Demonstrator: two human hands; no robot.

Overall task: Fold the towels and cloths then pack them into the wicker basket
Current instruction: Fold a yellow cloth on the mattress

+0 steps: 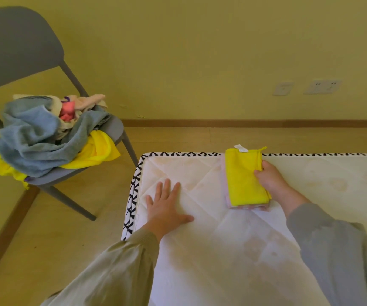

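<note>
A folded yellow cloth (pixel 243 177) lies on top of a folded pink cloth (pixel 247 206) near the far edge of the white mattress (pixel 222 250). My right hand (pixel 270 180) grips the yellow cloth's right edge, fingers curled onto it. To the left, my left hand (pixel 166 206) rests flat on the bare mattress with fingers spread, holding nothing. A heap of unfolded towels and cloths (pixel 45 138), blue, yellow, pink and beige, sits on the grey chair (pixel 23 51) at the left. No wicker basket is in view.
The mattress has a black-and-white patterned border (pixel 134 195) and lies on a wooden floor (pixel 67 228). A yellow wall with two sockets (pixel 322 86) stands behind. The chair's legs reach close to the mattress's left corner.
</note>
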